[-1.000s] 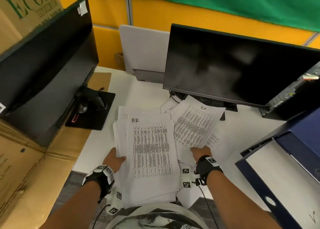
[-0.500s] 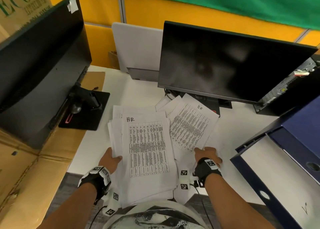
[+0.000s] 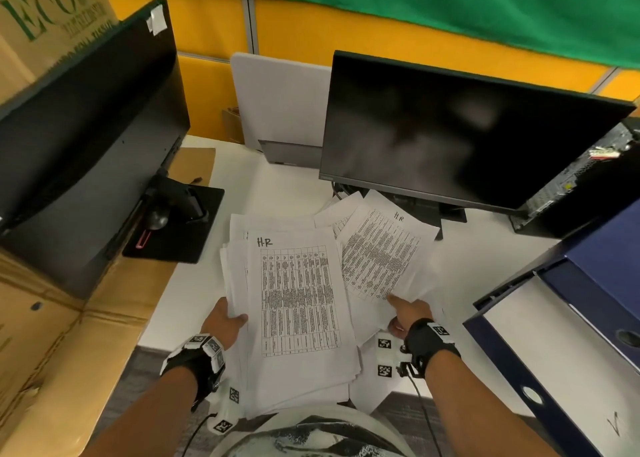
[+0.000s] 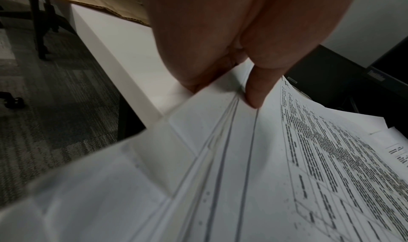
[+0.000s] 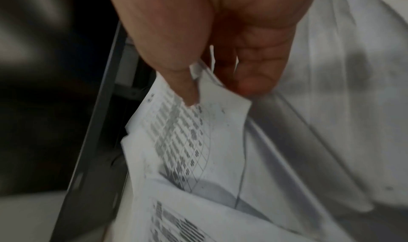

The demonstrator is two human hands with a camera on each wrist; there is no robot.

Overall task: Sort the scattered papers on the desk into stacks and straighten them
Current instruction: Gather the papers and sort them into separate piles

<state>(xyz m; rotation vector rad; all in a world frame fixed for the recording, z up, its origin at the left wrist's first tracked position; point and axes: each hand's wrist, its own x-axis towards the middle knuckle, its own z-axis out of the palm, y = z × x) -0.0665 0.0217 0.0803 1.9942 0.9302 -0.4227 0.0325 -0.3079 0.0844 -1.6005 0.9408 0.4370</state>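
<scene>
Both hands are closed on paper: my left hand (image 3: 225, 321) grips the left edge of the thick stack (image 3: 298, 304), thumb on top, and my right hand (image 3: 408, 314) pinches the near corner of one loose sheet (image 3: 381, 252). Each top page bears "HR", and the sheet lies tilted just right of the stack, below the middle monitor (image 3: 467, 145), one of two dark screens on the white desk (image 3: 485, 259).

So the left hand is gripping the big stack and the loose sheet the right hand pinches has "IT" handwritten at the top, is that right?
Not quite. The left hand does grip the big stack, but the loose sheet that the right hand pinches has "HR" handwritten at the top, not "IT". The head view shows it.
</scene>
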